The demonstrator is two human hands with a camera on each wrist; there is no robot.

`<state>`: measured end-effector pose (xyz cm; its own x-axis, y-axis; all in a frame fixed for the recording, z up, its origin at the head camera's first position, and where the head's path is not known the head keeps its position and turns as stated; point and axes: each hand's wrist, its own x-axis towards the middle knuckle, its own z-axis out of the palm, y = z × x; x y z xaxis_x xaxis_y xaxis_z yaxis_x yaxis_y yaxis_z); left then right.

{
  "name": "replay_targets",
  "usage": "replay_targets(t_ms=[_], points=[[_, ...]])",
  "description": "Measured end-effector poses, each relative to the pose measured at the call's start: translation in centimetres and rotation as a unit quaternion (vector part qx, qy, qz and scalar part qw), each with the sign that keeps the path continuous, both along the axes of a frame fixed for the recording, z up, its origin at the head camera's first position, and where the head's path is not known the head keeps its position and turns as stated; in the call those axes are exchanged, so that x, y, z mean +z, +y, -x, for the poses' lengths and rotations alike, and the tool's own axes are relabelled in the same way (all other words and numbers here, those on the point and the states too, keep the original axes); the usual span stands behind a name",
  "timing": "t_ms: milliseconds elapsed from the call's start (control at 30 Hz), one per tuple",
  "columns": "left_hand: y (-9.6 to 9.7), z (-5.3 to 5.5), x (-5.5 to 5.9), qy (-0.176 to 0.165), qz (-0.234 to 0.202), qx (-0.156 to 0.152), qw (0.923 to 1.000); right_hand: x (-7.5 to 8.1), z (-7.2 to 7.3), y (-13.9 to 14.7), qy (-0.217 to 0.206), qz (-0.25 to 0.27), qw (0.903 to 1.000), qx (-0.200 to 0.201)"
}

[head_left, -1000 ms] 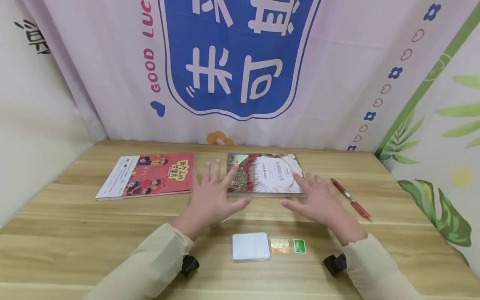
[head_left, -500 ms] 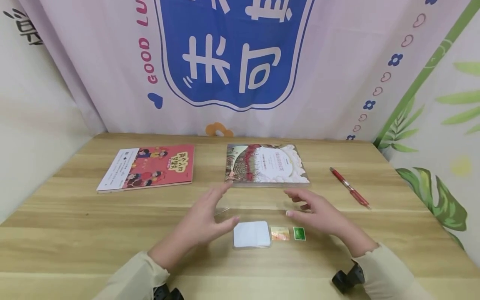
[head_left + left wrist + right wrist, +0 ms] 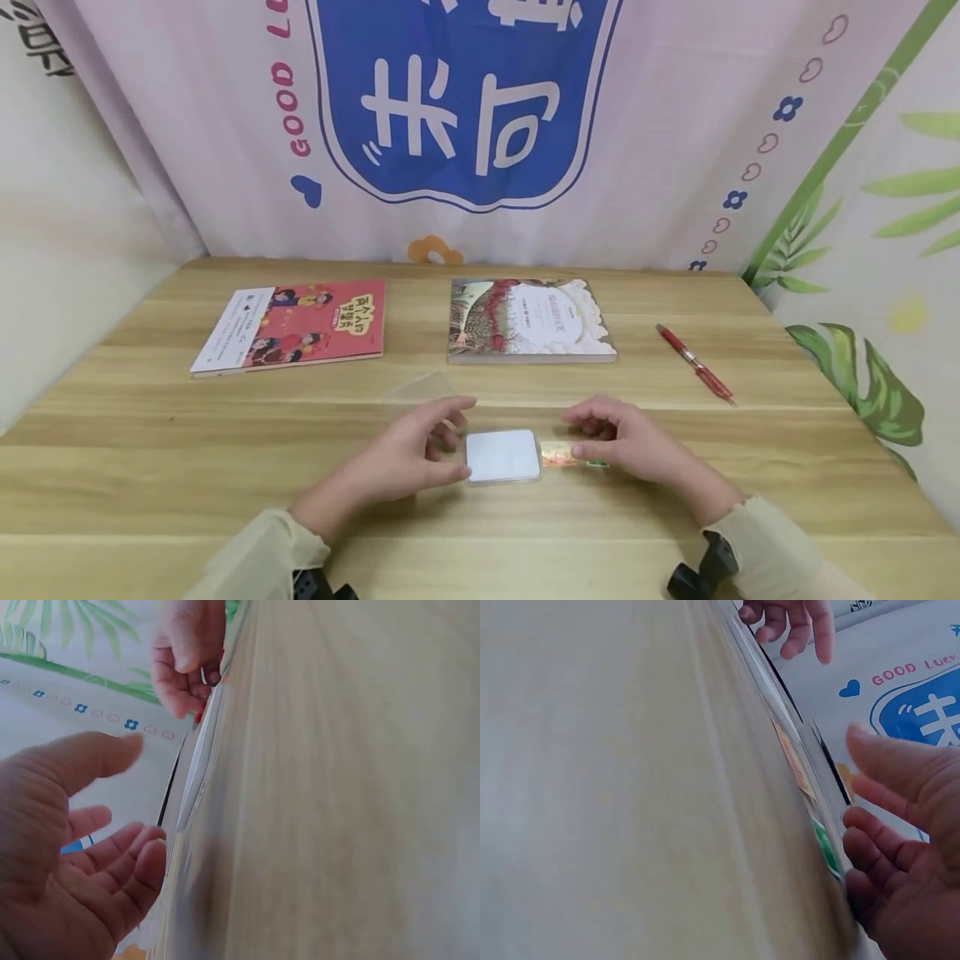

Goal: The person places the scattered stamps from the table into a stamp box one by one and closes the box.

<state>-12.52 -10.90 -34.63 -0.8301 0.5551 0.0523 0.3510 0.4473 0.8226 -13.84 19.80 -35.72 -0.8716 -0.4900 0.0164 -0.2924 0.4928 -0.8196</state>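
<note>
A flat white rounded rectangle in a clear case (image 3: 502, 456) lies on the wooden table in the head view. My left hand (image 3: 405, 450) is at its left edge, thumb tip right at the corner, fingers loosely bent with nothing between them. To the right of the case lie a small gold and orange stamp-like piece (image 3: 556, 454) and a green one (image 3: 823, 841), the latter mostly covered in the head view. Over these hovers my right hand (image 3: 633, 439), its fingers loosely bent and holding nothing. A thin transparent sheet (image 3: 420, 389) lies behind my left hand.
Toward the back of the table (image 3: 480, 550) lie a red picture book (image 3: 322, 325) at left and an illustrated book (image 3: 532, 321) in the middle. A red pen (image 3: 696, 364) is at right. A printed curtain (image 3: 660, 150) hangs behind the table.
Both hands have drawn back from near the books and come down beside the white case and small pieces. Their spread fingers have relaxed into a loose bend. The view has tilted slightly downward.
</note>
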Motion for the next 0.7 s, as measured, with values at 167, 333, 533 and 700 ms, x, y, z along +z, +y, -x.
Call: replay_targets(t_ms=[167, 333, 533, 700], points=[[0.5, 0.0, 0.0, -0.008, 0.022, 0.007, 0.9997, -0.5, 0.0, -0.1, 0.001, -0.012, 0.9998, -0.015], [0.8, -0.1, -0.2, -0.006, 0.056, 0.015, 0.9983, -0.6, 0.0, -0.5, 0.019, -0.027, 0.9992, -0.022], [1.1, -0.2, -0.7, 0.026, 0.091, 0.025, 0.9952, -0.8, -0.3, -1.0, 0.028, -0.026, 0.9987, -0.033], [1.6, -0.4, -0.9, 0.033, 0.109, 0.044, 0.9925, -0.9, -0.6, -1.3, 0.014, -0.03, 0.9976, -0.06]])
